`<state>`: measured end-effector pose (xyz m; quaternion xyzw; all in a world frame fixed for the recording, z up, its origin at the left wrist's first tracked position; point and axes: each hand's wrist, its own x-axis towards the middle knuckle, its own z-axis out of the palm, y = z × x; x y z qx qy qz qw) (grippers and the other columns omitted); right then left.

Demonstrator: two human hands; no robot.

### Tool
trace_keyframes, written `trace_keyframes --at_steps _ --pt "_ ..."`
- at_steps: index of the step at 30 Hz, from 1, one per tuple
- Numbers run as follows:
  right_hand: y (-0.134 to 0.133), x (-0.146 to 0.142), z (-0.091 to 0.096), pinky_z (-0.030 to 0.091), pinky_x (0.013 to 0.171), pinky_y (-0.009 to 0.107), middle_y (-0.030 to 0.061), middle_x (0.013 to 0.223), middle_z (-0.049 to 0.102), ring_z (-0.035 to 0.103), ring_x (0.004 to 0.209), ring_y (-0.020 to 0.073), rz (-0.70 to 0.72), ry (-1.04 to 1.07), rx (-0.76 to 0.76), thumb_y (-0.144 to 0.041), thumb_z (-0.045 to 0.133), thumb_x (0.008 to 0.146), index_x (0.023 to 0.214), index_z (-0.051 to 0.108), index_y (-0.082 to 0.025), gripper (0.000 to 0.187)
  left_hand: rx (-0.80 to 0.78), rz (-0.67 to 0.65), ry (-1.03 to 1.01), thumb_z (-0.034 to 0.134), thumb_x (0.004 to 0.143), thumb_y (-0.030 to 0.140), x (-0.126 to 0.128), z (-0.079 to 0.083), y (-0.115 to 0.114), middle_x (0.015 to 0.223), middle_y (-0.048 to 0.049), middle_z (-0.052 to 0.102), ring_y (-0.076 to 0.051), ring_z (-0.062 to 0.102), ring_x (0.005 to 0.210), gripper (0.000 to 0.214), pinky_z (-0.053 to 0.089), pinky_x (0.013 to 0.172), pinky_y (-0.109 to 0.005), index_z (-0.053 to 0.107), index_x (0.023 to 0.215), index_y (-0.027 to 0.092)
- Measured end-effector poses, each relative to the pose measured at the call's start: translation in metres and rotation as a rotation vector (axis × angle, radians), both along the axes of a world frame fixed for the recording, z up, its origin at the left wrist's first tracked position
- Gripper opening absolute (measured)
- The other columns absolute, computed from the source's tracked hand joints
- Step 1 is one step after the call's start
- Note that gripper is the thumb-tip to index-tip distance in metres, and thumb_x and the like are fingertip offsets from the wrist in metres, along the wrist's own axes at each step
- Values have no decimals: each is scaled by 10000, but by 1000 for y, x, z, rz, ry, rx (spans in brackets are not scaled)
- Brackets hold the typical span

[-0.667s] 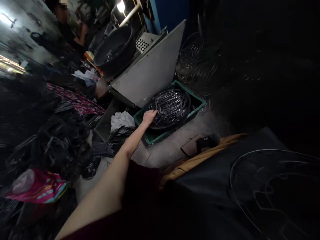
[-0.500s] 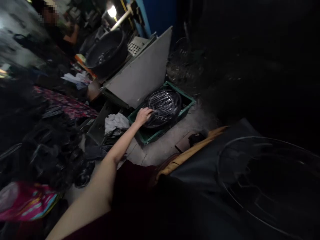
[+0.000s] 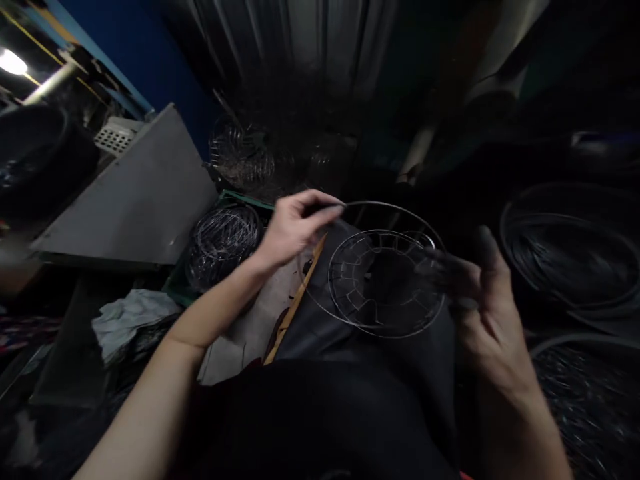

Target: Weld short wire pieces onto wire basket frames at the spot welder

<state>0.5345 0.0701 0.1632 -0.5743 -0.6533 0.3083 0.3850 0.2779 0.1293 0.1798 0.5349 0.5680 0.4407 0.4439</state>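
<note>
My left hand [image 3: 295, 227] pinches a thin metal wire ring [image 3: 393, 205] between thumb and fingers, at its far left edge. The ring overlaps a round wire frame [image 3: 357, 305] with short bent wires around its inside, over my lap. At the frame's right rim is my right hand [image 3: 487, 303]. Its thumb stands up apart from the fingers, which look dark and are smeared by motion; whether they grip the rim cannot be made out. A dark apron [image 3: 320, 327] covers my legs under the frame.
Left of my lap, a green crate [image 3: 180, 287] holds a heap of wire rings [image 3: 225, 240]. Beyond it lean a grey panel [image 3: 135, 193] and a black tub [image 3: 40, 147]. A pale cloth [image 3: 133, 320] lies nearer. Dark coiled pieces [image 3: 575, 253] sit at right.
My left hand has come from the crate to above my lap, now with a wire ring. My right hand has come into view. The camera has turned right.
</note>
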Motion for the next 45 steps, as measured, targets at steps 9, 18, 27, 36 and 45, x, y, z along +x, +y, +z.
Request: trace_keyframes --at_steps 9,18,27,36,45 --pt "39 15 -76 499 803 402 77 852 601 597 769 205 -458 -313 -54 -336 444 844 1123 671 -194 386 -70 -283 210 633 781 187 61 -93 59 929 4 706 -138 645 854 206 489 839 -266 689 978 211" --pt "35 5 -78 474 674 415 94 841 496 517 735 220 -525 -542 -65 -313 426 846 1150 668 -237 396 -59 -224 305 560 844 219 54 -112 42 1050 22 701 -166 636 988 216 474 907 -284 682 1021 244" --pt "37 43 -113 413 938 510 90 1020 610 551 1027 269 -293 -86 -232 -520 456 861 1178 621 -235 457 -60 -170 75 429 922 306 53 -144 12 1027 -25 681 -145 622 981 282 457 907 -261 592 1126 199" --pt "-2 42 -98 482 907 415 88 1097 628 598 1005 227 -464 -160 -65 -510 621 781 1143 622 -203 475 -25 -130 124 478 902 332 54 -136 16 902 -29 695 -152 629 872 270 478 840 -280 629 1083 200" --pt "-6 15 -79 555 813 354 70 1049 693 676 861 200 -542 -278 70 -355 457 886 1095 674 -175 351 -21 -42 380 569 847 331 46 -121 4 1121 -27 669 -208 610 1027 314 470 912 -368 622 1146 252"
